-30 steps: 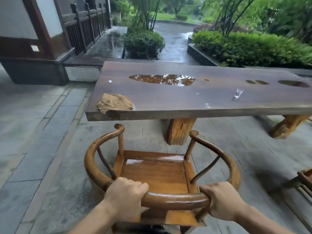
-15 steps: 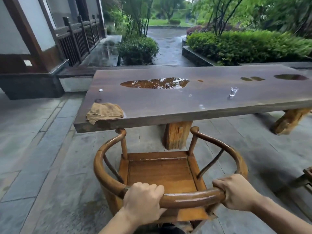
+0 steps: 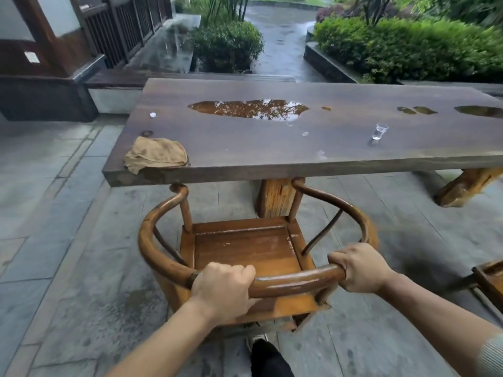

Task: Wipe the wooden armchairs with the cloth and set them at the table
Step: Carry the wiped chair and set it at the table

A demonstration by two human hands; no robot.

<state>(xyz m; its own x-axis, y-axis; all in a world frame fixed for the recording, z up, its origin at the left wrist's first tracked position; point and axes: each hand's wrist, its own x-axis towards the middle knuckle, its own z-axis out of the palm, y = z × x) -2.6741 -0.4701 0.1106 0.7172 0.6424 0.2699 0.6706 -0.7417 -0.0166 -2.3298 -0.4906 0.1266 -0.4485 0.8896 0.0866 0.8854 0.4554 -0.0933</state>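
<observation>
Stretching across the far half of the view: a long dark-brown slab-topped wooden bench [image 3: 272, 148] on pale timber block legs, with rain puddles pooled on its far side. Beneath it and all around, wet grey stone paving [image 3: 68, 254]. Near and central, just short of the bench's near edge: a honey-brown wooden armchair with a curved horseshoe back rail [image 3: 245, 248], seat facing the bench, front arm tips right at or just under the slab's edge, seat glossy, a few pale flecks on it. At the right edge, only a corner of a second wooden chair [image 3: 490, 278], well apart from the bench. Clamped over the back rail left of centre, the left hand [image 3: 223, 291], fingers wrapped round the wood; gripping the same rail further right, the right hand [image 3: 359, 269], likewise curled tight. Lying crumpled on the bench's near-left corner, one fold hanging over the edge: a tan rumpled cloth [image 3: 156, 153], touched by neither hand. Further right on the slab, a small clear drinking glass [image 3: 379, 131], standing upright. Step in hand, by judgement: setting this armchair at the bench, wiping apparently done for it. Next move likely calls for squaring the chair to the edge, letting go of the rail, then taking up the cloth for the second chair.
</observation>
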